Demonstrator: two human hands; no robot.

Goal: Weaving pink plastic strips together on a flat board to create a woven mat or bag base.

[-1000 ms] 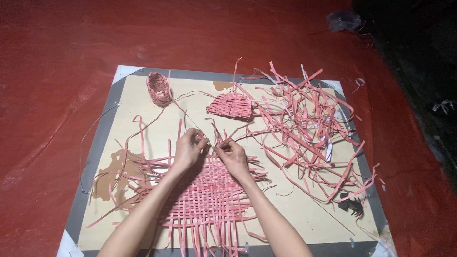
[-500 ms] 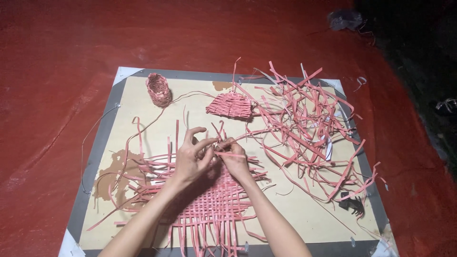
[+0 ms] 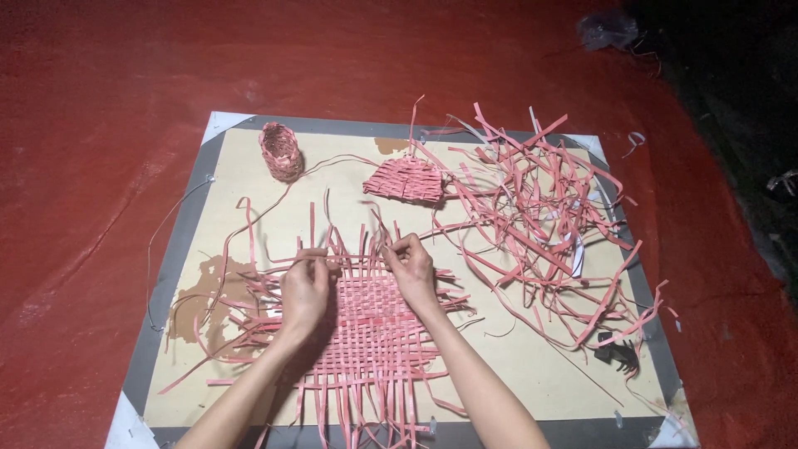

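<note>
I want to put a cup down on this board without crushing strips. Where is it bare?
Bare board lies between the small woven cup and the small woven patch. The loose strip pile crowds the right side; the woven mat fills the middle.

Woven mat [image 3: 374, 333] on board [image 3: 249, 179] (loose strips [image 3: 540, 199] right).

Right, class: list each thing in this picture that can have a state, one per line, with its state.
Woven mat: flat on the board, unfinished, loose strip ends sticking out.
Left hand: fingers pinching a strip at the mat's far edge.
Right hand: fingers pinching a strip at the same edge.
Small basket: upright, woven.
Small woven piece: lying flat.
Loose strips: tangled pile.
Board: flat, stained.
</note>
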